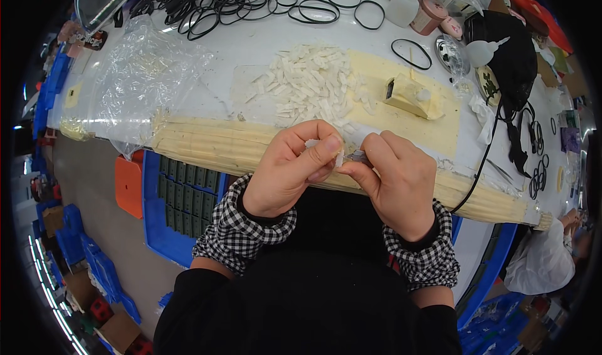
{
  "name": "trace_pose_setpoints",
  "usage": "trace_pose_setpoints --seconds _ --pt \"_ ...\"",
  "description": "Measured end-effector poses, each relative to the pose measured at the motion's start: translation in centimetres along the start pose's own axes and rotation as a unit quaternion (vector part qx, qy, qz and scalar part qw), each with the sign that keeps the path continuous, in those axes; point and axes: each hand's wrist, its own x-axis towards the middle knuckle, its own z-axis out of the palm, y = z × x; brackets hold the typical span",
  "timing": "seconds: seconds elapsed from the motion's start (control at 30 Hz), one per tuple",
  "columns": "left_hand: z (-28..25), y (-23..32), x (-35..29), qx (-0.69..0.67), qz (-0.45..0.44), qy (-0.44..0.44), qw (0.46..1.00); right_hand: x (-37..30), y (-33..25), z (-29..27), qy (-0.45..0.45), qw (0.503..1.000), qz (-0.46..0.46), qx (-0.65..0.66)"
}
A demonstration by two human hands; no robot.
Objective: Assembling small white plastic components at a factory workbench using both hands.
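Above the table's front edge, my two hands meet almost fingertip to fingertip. My left hand is closed, with a small white strip pinched at its thumb and fingertips. Close beside it my right hand is closed too, thumb against curled fingers; a greyish-white bit shows at its fingertips, too small to make out. Just beyond the hands lies a loose heap of short white strips. To the right of the heap, a block wrapped in yellow tape rests on a yellow sheet.
Many black rubber rings lie at the back. Crumpled clear plastic covers the left side. A black cable crosses the taped table edge near tweezers. Below stand blue crates and an orange stool.
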Motion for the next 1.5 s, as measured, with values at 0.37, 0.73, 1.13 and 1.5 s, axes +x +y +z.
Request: trace_pose_setpoints --seconds 0.37,0.73,1.13,1.5 --pt "0.3 0.1 0.1 0.010 0.016 0.074 0.997 -0.2 1.7 -0.5 0.021 0.987 0.106 0.115" --pt "0.1 0.1 0.1 0.129 0.070 0.176 0.973 -0.6 2.0 0.8 0.044 0.986 0.129 0.095" --pt "-1.3 0.7 0.6 -0.205 0.044 0.039 0.977 0.2 1.6 1.9 0.009 0.994 0.101 0.041" --pt "0.0 0.4 0.6 -0.038 0.034 0.118 0.992 0.3 1.5 1.8 0.070 0.988 0.091 0.100"
